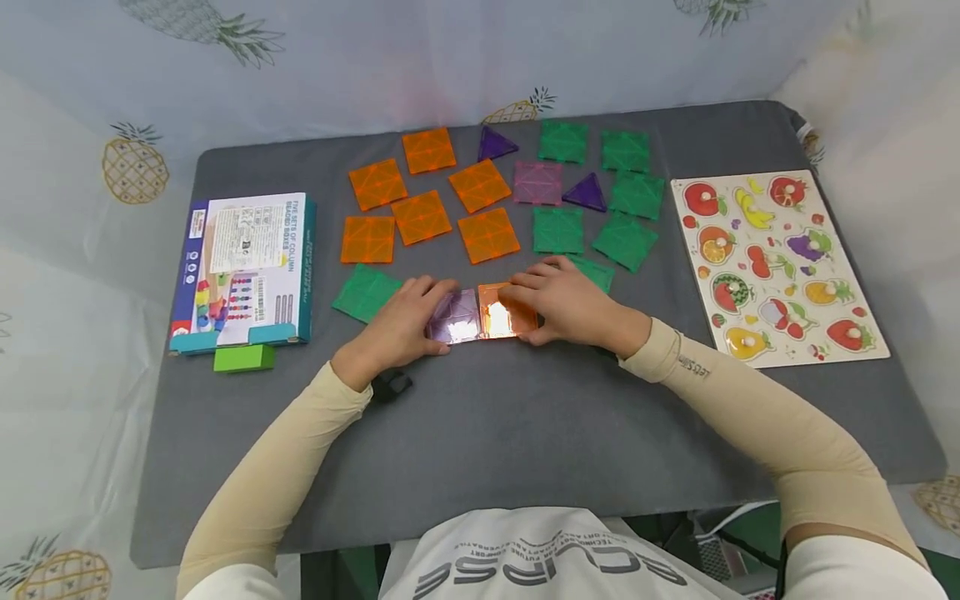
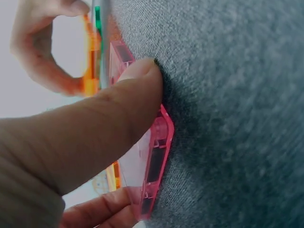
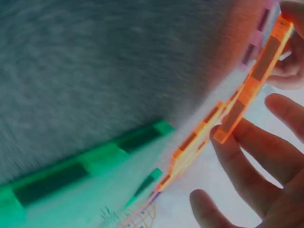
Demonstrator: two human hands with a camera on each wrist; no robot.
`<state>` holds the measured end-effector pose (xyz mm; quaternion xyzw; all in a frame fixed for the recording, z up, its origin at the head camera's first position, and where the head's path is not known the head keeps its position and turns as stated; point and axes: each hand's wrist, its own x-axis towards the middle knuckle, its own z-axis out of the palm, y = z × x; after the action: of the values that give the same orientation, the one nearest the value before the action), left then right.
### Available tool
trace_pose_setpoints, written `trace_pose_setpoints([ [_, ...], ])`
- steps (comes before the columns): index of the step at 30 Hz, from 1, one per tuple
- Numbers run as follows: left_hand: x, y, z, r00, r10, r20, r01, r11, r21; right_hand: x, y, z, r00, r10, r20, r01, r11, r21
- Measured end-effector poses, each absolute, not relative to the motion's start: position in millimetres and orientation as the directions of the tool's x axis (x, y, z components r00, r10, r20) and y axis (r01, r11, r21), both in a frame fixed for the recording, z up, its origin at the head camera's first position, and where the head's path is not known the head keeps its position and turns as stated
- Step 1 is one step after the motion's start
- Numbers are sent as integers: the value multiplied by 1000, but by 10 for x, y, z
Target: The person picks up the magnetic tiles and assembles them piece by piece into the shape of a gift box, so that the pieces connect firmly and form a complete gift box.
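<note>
My left hand (image 1: 405, 321) grips a translucent pink square magnetic tile (image 1: 456, 318) near the table's middle. In the left wrist view its thumb (image 2: 128, 99) lies across the pink tile's edge, and fingers touch the far side. Beside that tile, my right hand (image 1: 566, 302) pinches an orange square magnetic tile (image 1: 495, 312) between thumb and fingers. The right wrist view shows this orange tile (image 3: 254, 80) held above the cloth. From the head view the two tiles look side by side; whether their edges touch I cannot tell.
More orange tiles (image 1: 422, 218) and green tiles (image 1: 636, 195) lie behind my hands, with purple triangles (image 1: 587, 192) and another pink tile (image 1: 537, 182). A boxed toy (image 1: 247, 267) and green block (image 1: 243, 358) are left; a fruit puzzle board (image 1: 780, 267) is right.
</note>
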<state>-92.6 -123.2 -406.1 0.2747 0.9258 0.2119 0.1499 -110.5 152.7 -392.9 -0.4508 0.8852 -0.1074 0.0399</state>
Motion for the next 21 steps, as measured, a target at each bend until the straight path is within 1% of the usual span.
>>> trace_pose_setpoints([
  [3, -917, -1232, -4064, -809, 568, -155, 441, 759, 479, -1108, 1519, -3985, -577, -817, 1, -799, 564, -209],
  [5, -911, -1237, -4067, -807, 569, -156, 441, 757, 482, -1099, 1509, -4015, -579, -815, -18, -796, 569, -205],
  [15, -838, -1255, -4068, -791, 600, -118, 484, 733, 478, -1022, 1508, -4056, -642, -761, -94, -711, 637, -298],
  [18, -813, -1247, -4066, -792, 598, -120, 481, 733, 481, -1019, 1507, -4063, -653, -749, -112, -696, 651, -303],
  [21, -810, -1246, -4062, -792, 599, -122, 476, 730, 491, -1013, 1520, -4063, -667, -737, -111, -690, 667, -282],
])
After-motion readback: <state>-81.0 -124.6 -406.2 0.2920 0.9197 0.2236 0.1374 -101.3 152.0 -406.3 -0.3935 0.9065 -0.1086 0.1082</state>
